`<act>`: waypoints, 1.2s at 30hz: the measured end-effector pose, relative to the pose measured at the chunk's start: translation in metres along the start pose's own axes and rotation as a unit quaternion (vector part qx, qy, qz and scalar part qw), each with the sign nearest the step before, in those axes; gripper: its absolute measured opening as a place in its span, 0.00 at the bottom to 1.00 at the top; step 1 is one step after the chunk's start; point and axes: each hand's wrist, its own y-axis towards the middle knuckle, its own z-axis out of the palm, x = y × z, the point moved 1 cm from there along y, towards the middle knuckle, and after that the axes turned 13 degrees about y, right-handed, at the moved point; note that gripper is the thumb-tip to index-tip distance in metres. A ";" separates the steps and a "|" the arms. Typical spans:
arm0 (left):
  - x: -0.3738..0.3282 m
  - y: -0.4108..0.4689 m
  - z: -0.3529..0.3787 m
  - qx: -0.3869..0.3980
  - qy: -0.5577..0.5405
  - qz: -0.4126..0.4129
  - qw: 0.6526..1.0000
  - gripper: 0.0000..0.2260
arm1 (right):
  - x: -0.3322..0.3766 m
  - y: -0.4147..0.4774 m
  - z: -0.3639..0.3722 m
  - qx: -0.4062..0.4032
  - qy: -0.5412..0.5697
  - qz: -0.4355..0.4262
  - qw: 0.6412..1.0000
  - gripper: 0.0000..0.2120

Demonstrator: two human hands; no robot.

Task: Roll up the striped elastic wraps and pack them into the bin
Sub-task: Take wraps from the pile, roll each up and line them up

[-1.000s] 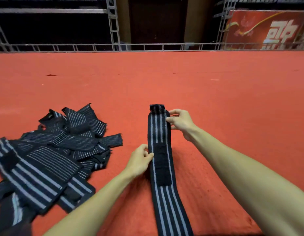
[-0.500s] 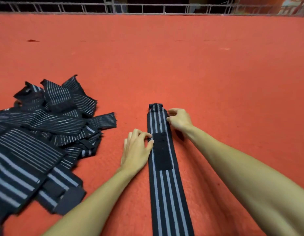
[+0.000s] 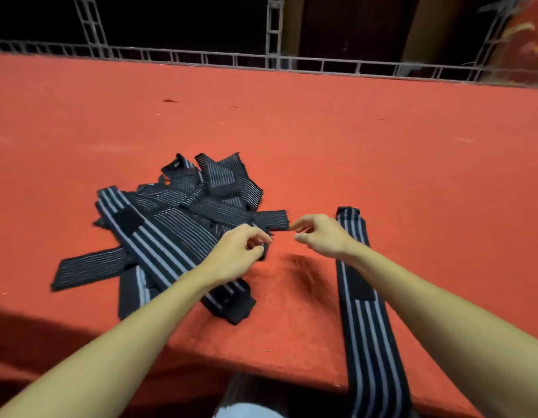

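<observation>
Both forearms reach fwd from the bottom of the frame and converge at centre. L arm comes up from lower left. L hand [image 3: 236,254] sits over the right edge of the pile [image 3: 177,224], back of hand up, fingers curled in w/ tips by a dark wrap edge. Can't tell if it grips that edge or only touches it: blurred and partly hidden by the knuckles.

R arm comes in from lower right, crossing above the flat wrap [image 3: 367,327]. R hand [image 3: 322,236] is just left of that wrap's top end, fingers loosely curled. Index tip meets the end of a thin-striped strip [image 3: 270,218] sticking out of the pile to the right. Thumb sits below, apart from the index, so no pinch: hand relaxed, nothing held.

Pile: tangled black wraps w/ grey stripes, centre-left of frame, on the red cloth [image 3: 397,152]. One wide-striped wrap lies on top, diagonal from upper left to lower centre, w/ a black patch [image 3: 127,220].

Flat wrap: laid out straight, from centre-right down to the bottom edge, running past the cloth's near edge, w/ its own black patch partway down.

Metal railing [image 3: 261,60] runs along the cloth's far edge, top of frame.
</observation>
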 end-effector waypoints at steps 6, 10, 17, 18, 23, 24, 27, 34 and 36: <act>0.084 -0.048 -0.054 -0.095 0.048 -0.145 0.984 0.11 | 0.058 0.007 0.066 0.071 0.003 -0.060 0.996 0.11; 0.132 -0.075 -0.055 -0.151 0.043 -0.288 0.945 0.09 | 0.082 0.014 0.112 0.110 0.009 -0.060 0.992 0.13; 0.160 -0.068 -0.048 -0.129 -0.063 -0.378 0.915 0.17 | 0.088 0.022 0.159 0.078 0.049 0.010 0.996 0.17; 0.160 -0.067 -0.048 -0.134 -0.073 -0.381 0.912 0.17 | 0.088 0.023 0.161 0.072 0.069 0.021 0.995 0.13; 0.149 -0.066 -0.052 -0.212 -0.107 -0.378 0.895 0.18 | 0.099 0.022 0.153 0.062 0.188 0.033 0.980 0.10; 0.146 -0.065 -0.054 -0.230 -0.158 -0.379 0.882 0.17 | 0.101 0.021 0.147 0.056 0.211 0.025 0.976 0.08; 0.130 -0.055 -0.060 -0.246 -0.406 -0.371 0.798 0.21 | 0.108 0.013 0.120 0.038 0.255 -0.008 0.966 0.10; 0.046 -0.038 -0.057 -0.238 -0.514 -0.328 0.756 0.20 | 0.094 -0.025 0.019 -0.035 0.212 -0.034 0.976 0.12; 0.013 -0.033 -0.045 -0.209 -0.510 -0.314 0.773 0.19 | 0.076 -0.038 -0.007 -0.084 0.171 -0.012 0.982 0.13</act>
